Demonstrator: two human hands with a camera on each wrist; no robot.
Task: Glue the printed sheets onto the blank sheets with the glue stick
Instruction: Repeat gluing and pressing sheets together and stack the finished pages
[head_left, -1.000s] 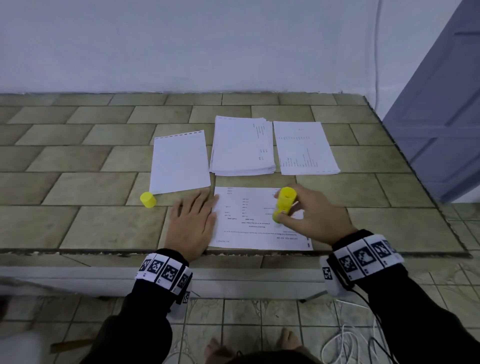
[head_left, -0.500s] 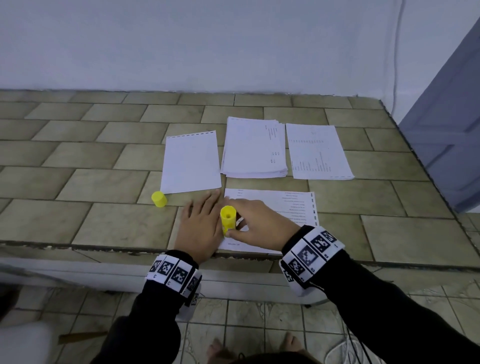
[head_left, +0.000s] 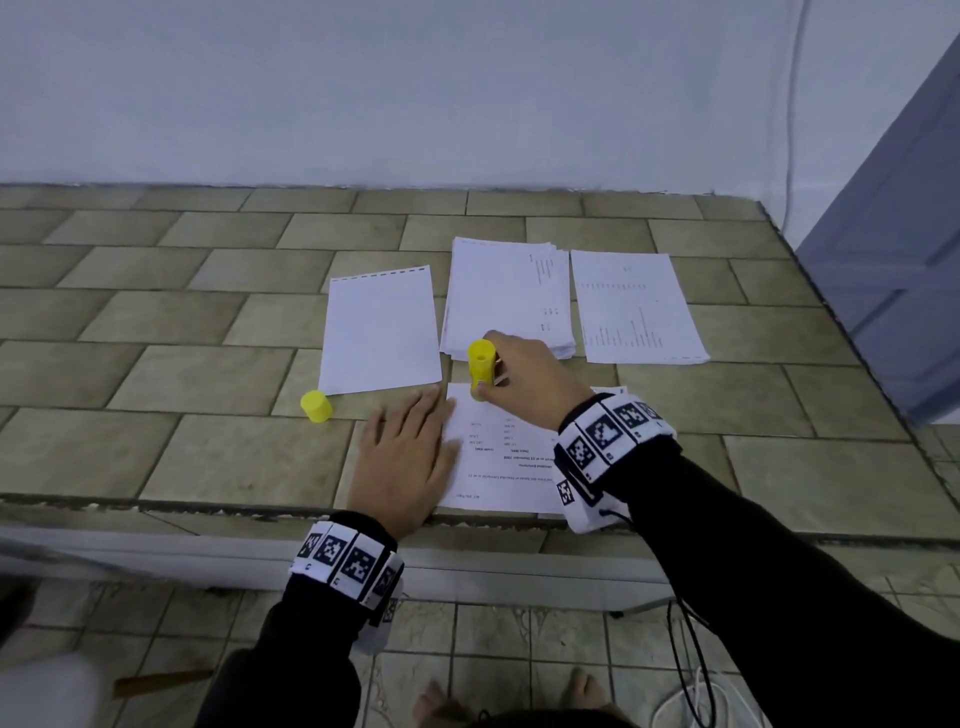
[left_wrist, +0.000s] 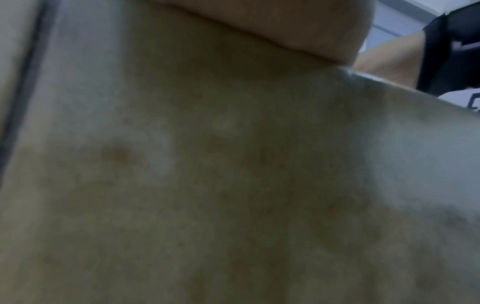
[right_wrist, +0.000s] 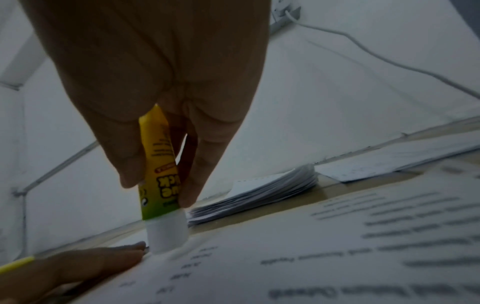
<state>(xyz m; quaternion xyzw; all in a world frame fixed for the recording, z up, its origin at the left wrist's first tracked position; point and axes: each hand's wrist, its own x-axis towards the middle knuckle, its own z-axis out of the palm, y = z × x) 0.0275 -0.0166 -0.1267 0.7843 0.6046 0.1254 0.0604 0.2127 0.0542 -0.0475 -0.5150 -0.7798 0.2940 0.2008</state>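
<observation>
A printed sheet (head_left: 506, 457) lies at the counter's near edge. My right hand (head_left: 524, 379) grips the yellow glue stick (head_left: 480, 366) upright, its white tip pressed on the sheet's far left corner. The right wrist view shows the glue stick (right_wrist: 159, 185) held between fingers (right_wrist: 205, 164) and its tip on the printed sheet (right_wrist: 311, 257). My left hand (head_left: 405, 457) lies flat, fingers straight, on the sheet's left edge. The yellow cap (head_left: 316, 406) stands to the left. A blank sheet (head_left: 382, 332) lies behind it. The left wrist view shows only blurred tile.
A stack of printed sheets (head_left: 506, 296) and a single printed sheet (head_left: 636, 306) lie at the back of the tiled counter (head_left: 182, 364). A white wall rises behind, a grey door (head_left: 893, 260) stands at the right. White cable (head_left: 691, 696) lies on the floor.
My right hand has carried the glue stick from the sheet's right part to its left side, then up to the far left corner. The left hand has stayed on the sheet's left edge.
</observation>
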